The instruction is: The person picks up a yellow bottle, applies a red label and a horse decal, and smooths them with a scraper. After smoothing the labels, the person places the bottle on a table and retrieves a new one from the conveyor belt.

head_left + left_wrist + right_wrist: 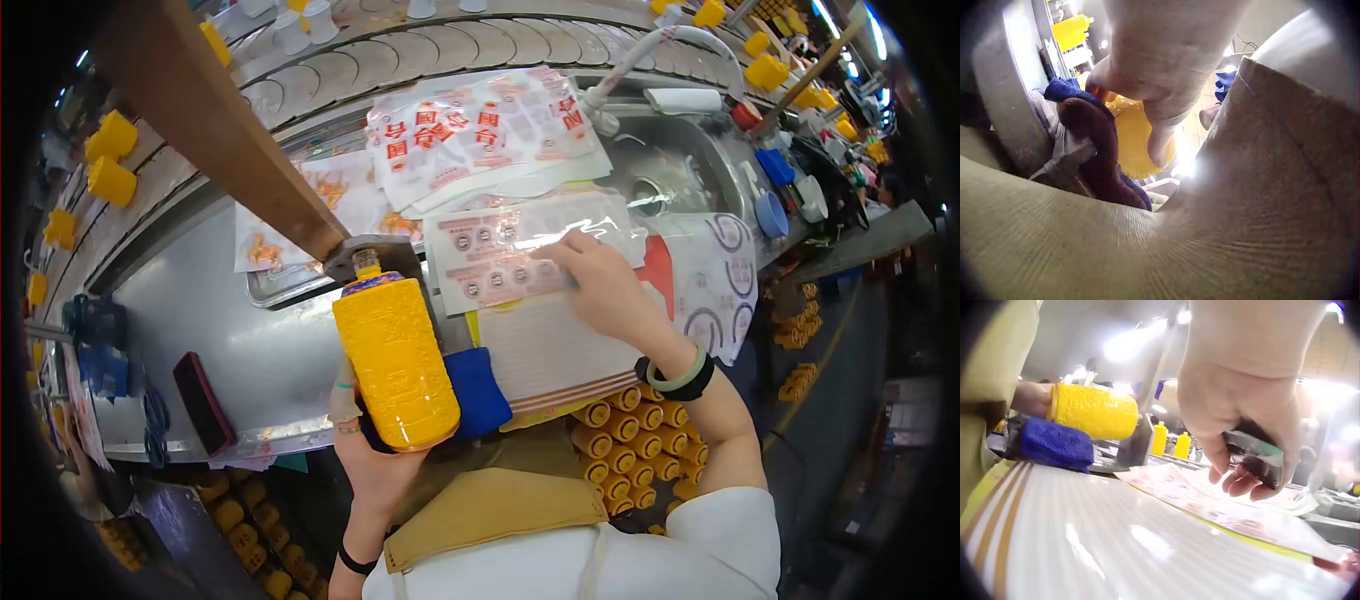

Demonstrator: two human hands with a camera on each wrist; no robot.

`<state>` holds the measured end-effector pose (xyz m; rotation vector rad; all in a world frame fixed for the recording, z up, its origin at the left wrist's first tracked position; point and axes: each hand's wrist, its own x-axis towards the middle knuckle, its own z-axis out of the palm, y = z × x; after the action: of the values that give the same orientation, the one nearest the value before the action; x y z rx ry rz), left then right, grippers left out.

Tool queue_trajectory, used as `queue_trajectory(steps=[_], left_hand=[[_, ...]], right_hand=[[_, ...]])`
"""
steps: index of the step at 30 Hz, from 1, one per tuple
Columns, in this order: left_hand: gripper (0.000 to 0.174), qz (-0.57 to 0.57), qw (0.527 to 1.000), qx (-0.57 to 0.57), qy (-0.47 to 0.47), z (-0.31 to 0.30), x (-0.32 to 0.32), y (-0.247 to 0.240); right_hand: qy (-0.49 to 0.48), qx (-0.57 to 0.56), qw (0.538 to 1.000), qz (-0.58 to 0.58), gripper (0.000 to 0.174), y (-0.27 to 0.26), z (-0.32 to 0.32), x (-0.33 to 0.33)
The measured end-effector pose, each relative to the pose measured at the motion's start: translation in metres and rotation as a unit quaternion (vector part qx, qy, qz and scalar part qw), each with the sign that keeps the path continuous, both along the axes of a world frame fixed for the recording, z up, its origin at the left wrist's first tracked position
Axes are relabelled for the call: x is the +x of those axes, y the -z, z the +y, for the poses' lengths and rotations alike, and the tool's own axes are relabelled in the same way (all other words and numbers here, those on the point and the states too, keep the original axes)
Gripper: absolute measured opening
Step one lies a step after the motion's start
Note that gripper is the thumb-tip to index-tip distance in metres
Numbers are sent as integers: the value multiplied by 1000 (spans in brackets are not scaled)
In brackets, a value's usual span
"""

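My left hand (375, 475) grips the lower end of a yellow embossed bottle (395, 350). The bottle lies tilted, its neck toward the dark bracket (352, 258) at the end of a wooden bar. A blue cloth pad (478, 388) is right beside the bottle. Over a glossy sheet of printed labels (475, 275), my right hand (600, 285) has its fingertips at the sheet's surface. Tucked between thumb and palm, that hand holds a small dark piece with a green edge (1257, 459); its kind is hidden by the hand.
More printed sheets (480, 130) lie behind, near a sink (680, 150) with a curved tap. A phone (203, 403) rests on the metal counter at left. Yellow bottles stand along the conveyor (400, 55), and several more (630, 435) are stacked below the counter.
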<state>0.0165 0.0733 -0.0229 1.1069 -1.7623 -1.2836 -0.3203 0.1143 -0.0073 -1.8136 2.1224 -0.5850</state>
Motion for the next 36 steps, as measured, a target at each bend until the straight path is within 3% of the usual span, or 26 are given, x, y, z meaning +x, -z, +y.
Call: queue_trajectory(steps=[5, 7, 11, 17, 22, 25, 29, 33, 35, 36], left_hand=[[108, 5, 1000, 6, -2, 0, 1, 3], [110, -45, 997, -59, 0, -3, 3, 2], [112, -26, 999, -42, -5, -2, 1, 5], [111, -30, 998, -60, -6, -4, -2, -2], [111, -34, 998, -53, -9, -3, 0, 0], [110, -47, 996, -71, -18, -5, 3, -1], [111, -37, 996, -79, -15, -6, 5, 0], [120, -36, 993, -101, 44, -20, 20, -16], [119, 43, 990, -27, 130, -35, 39, -10], [106, 19, 992, -28, 121, -46, 49, -8]], right_hand=[[80, 7, 996, 38, 32, 6, 41, -68], [154, 23, 984, 85, 30, 9, 63, -97], [205, 52, 975, 69, 30, -17, 78, -111], [120, 0, 993, 24, 39, 0, 42, -108], [-11, 29, 1000, -3, 48, -4, 5, -43], [-81, 46, 995, 38, 60, -4, -12, -19], [-99, 4, 988, 118, 59, 5, -33, -9], [-100, 50, 981, 156, 58, -3, -49, -4], [-106, -34, 980, 164, 58, -11, -57, -1], [-94, -41, 983, 154, 56, -20, -60, 9]])
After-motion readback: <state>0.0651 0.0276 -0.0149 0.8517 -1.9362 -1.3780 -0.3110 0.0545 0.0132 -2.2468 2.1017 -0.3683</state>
